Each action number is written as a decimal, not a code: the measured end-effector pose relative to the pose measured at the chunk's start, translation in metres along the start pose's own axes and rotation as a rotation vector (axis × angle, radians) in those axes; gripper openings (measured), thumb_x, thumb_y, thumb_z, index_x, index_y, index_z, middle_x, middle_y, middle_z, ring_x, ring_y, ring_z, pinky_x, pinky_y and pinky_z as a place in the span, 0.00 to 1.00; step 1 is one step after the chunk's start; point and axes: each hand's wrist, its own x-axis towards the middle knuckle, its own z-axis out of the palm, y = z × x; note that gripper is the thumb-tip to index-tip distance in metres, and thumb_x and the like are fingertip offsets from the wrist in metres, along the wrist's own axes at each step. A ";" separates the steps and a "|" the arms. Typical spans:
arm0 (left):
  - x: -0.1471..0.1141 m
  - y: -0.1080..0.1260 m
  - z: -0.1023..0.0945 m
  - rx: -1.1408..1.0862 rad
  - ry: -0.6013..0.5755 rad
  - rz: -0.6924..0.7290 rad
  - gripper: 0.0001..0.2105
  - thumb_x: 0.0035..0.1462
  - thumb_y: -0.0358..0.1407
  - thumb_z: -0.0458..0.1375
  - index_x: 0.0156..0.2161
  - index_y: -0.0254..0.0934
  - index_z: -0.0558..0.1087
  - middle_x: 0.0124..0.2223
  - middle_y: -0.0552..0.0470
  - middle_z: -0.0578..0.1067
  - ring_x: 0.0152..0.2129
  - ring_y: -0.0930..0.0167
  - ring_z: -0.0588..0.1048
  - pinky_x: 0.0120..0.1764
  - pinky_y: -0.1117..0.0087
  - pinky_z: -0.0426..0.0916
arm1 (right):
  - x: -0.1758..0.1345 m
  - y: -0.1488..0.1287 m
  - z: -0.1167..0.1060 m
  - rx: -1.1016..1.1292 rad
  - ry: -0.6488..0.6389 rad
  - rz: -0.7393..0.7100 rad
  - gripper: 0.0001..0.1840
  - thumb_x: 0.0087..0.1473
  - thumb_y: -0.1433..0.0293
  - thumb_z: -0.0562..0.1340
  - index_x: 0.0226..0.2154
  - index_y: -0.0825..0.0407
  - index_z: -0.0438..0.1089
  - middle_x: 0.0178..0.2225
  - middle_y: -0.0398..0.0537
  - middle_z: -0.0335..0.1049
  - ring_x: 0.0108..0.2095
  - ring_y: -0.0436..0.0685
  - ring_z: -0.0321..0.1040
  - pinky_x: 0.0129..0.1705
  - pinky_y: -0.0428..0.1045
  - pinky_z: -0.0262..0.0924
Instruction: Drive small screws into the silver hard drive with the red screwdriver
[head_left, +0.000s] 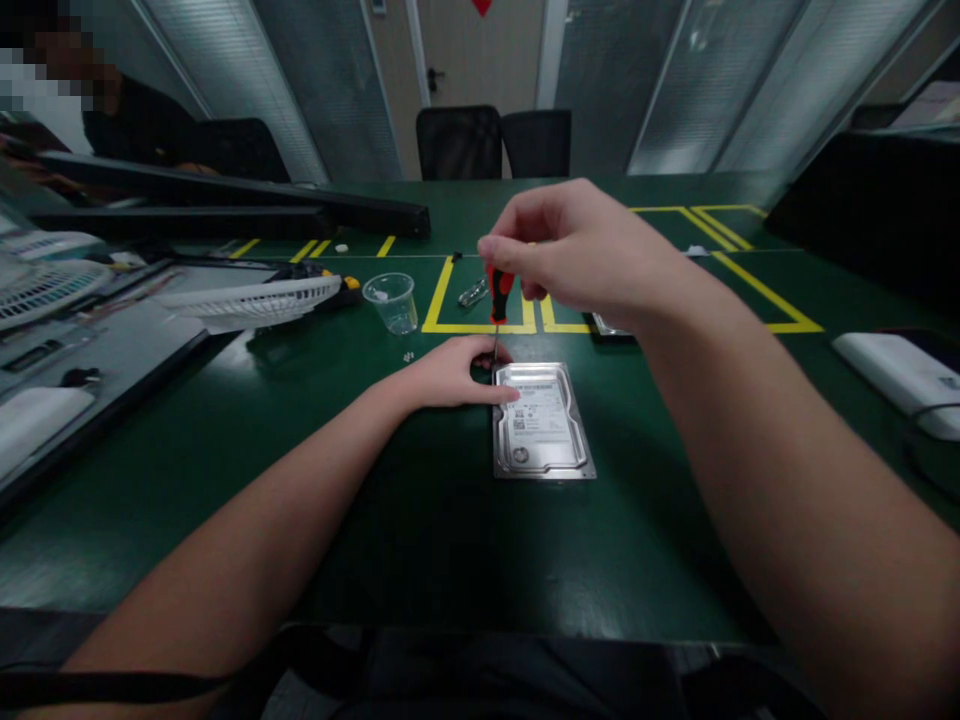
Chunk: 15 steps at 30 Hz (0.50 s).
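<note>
A silver hard drive with a white label lies flat on the green table in front of me. My left hand steadies it by the far left corner, thumb on the label and fingers curled near the far edge. Above that corner, my right hand grips a red and black screwdriver from the top. Its thin shaft points nearly straight down and its tip meets the drive's corner, beside my left fingers. Whether a screw sits under the tip is too small to tell.
A clear plastic cup stands left of the screwdriver, with tiny pieces nearby. White fan grilles and long black bars fill the left. Another drive lies partly behind my right wrist. A white device is at right. A person sits far left.
</note>
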 end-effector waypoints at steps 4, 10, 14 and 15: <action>0.000 0.001 0.000 -0.002 -0.005 -0.003 0.29 0.54 0.54 0.71 0.54 0.37 0.78 0.55 0.42 0.81 0.50 0.57 0.79 0.52 0.56 0.74 | 0.000 0.002 0.000 -0.010 0.040 -0.026 0.15 0.62 0.71 0.72 0.26 0.49 0.71 0.26 0.45 0.74 0.25 0.52 0.67 0.23 0.48 0.53; 0.000 0.002 0.000 0.003 0.006 0.010 0.28 0.54 0.55 0.71 0.52 0.37 0.78 0.54 0.42 0.81 0.49 0.57 0.79 0.52 0.57 0.73 | -0.001 0.003 0.001 0.038 0.024 -0.076 0.09 0.63 0.73 0.71 0.32 0.48 0.73 0.30 0.41 0.77 0.23 0.50 0.65 0.24 0.48 0.54; 0.000 0.001 0.000 0.007 0.006 0.007 0.28 0.54 0.55 0.71 0.53 0.37 0.78 0.54 0.42 0.81 0.49 0.57 0.79 0.52 0.56 0.73 | 0.001 0.005 0.001 0.081 -0.031 -0.063 0.15 0.71 0.69 0.65 0.30 0.49 0.73 0.28 0.42 0.75 0.24 0.50 0.66 0.25 0.47 0.56; 0.000 0.001 0.000 0.005 0.006 0.004 0.28 0.54 0.54 0.71 0.53 0.38 0.78 0.54 0.42 0.81 0.49 0.57 0.79 0.52 0.56 0.73 | 0.002 0.006 0.001 0.096 -0.043 -0.057 0.16 0.72 0.69 0.63 0.29 0.48 0.73 0.27 0.42 0.74 0.24 0.50 0.67 0.25 0.47 0.57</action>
